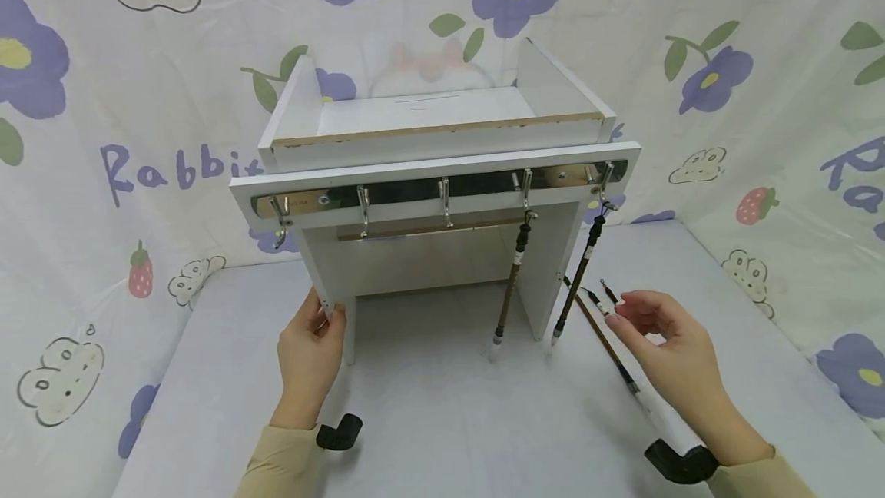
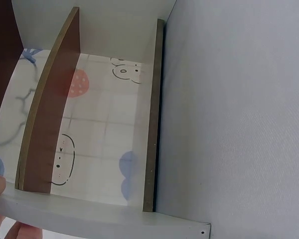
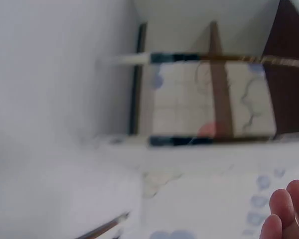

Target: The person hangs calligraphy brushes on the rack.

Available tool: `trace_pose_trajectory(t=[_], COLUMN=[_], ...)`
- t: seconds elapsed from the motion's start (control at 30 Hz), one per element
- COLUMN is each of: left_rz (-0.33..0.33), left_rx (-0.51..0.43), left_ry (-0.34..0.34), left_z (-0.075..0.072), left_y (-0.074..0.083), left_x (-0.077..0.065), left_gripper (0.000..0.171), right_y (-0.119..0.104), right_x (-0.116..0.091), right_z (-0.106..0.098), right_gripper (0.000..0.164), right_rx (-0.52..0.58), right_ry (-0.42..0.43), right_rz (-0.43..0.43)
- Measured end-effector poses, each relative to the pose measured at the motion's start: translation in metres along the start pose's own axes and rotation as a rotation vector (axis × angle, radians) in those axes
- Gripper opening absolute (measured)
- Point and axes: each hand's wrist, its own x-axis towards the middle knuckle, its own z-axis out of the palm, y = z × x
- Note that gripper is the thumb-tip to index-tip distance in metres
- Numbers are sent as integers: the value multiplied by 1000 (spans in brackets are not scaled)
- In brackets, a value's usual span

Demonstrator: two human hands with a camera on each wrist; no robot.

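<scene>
Gripping left side panel [image 1: 321, 261] of white rectangular board rack [image 1: 415, 170] with left hand [image 1: 313, 352]; holding right hand [image 1: 674, 352] empty, loosely curved, near slim brown-shafted brush [image 1: 599, 333] lying right of rack on white tabletop [image 1: 442, 406]; probably light, stiff, soft-tipped: pinch mid-shaft

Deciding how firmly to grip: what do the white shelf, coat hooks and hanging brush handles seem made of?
White shelf: probably coated fiberboard or particleboard; smooth white faces, brown uncoated-looking edges.
Coat hooks: likely plated or polished metal; bright, silvery highlights.
Hanging brush handles: possibly wood or bamboo, from their brown shafts; plastic can't be excluded, finish unclear.
</scene>
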Motion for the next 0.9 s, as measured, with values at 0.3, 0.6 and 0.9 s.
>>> trace_pose_trajectory(t=[0.3, 0.6, 0.9], left_rz=[8, 18, 28], left_rx=[-3, -2, -16], left_ry=[3, 8, -3], left_z=[-1, -1, -2], left_y=[0, 1, 2], left_x=[0, 0, -1], left_gripper=[49, 48, 48], right_y=[55, 95, 129], right_x=[-12, -19, -12], right_z=[-7, -17, -21], right_gripper=[40, 58, 68], right_rx=[-133, -251, -261], right_ry=[-71, -241, -362], right_rz=[160, 295, 368])
